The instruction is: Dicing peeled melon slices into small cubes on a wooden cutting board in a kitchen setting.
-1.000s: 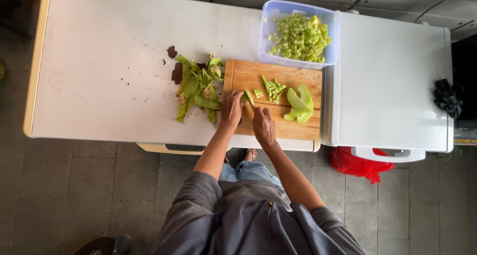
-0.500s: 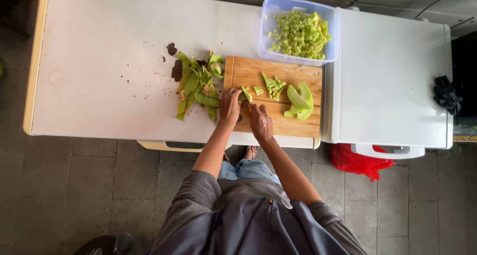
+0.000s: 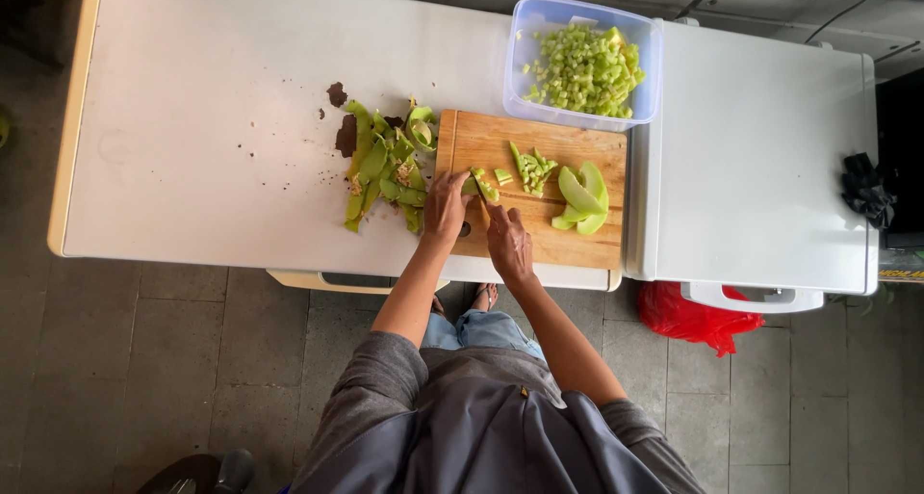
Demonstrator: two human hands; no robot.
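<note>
Wooden board (image 3: 568, 244): left hand (image 3: 446, 208) pins one green piece (image 3: 472, 185); right hand (image 3: 509, 243) clamped on knife (image 3: 480, 192) (blade barely visible).

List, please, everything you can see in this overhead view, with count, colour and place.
cutting board: one, light wood, on the white table's near edge.
green slices: a small stack, pale green, right part of the board.
cut strips: a few, green, board's middle.
peel heap: one pile, green, on the table left of the board.
tub: one, clear plastic, behind the board, holding green cubes.
white table: one, bearing board and peels.
white unit: one, right of the table.
red bag: one, on the floor under the unit.
left hand: on the board's left edge.
right hand: beside it; its grip appears to hold a knife.
</note>
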